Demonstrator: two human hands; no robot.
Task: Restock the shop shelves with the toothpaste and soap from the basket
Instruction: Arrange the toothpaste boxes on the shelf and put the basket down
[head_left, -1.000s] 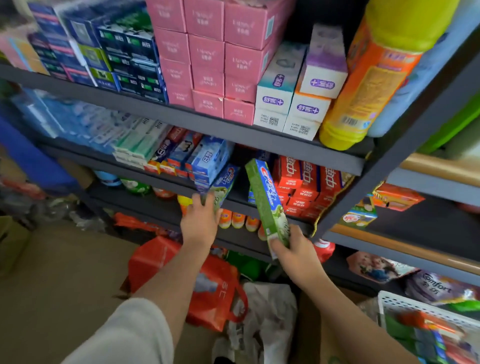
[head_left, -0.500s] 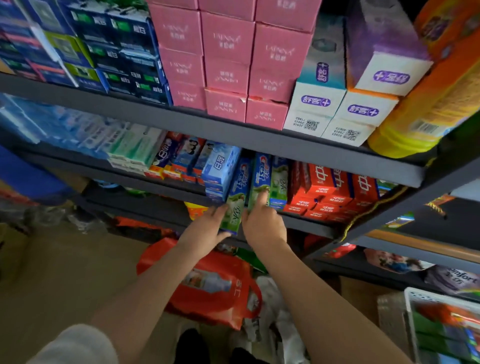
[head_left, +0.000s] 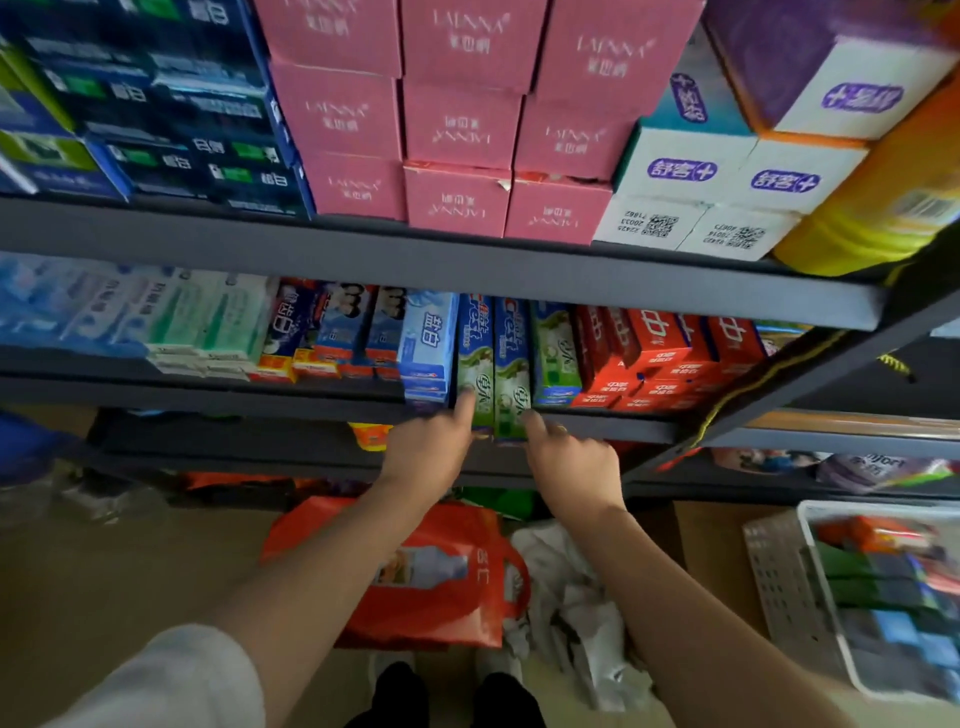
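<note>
Two green toothpaste boxes stand on edge on the middle shelf, between a light blue box and another green box. My left hand touches the left box's front end with its fingertips. My right hand points a finger at the right box's front end. Neither hand grips anything. The white basket with several boxes sits at the lower right on the floor.
Red toothpaste boxes fill the shelf to the right. Pink boxes, dark blue boxes and white-purple boxes stack on the upper shelf. A red bag and crumpled white plastic lie on the floor below.
My right hand brought the green box to the shelf and let go of it. Both hands now push the two green boxes inward. The camera has moved closer.
</note>
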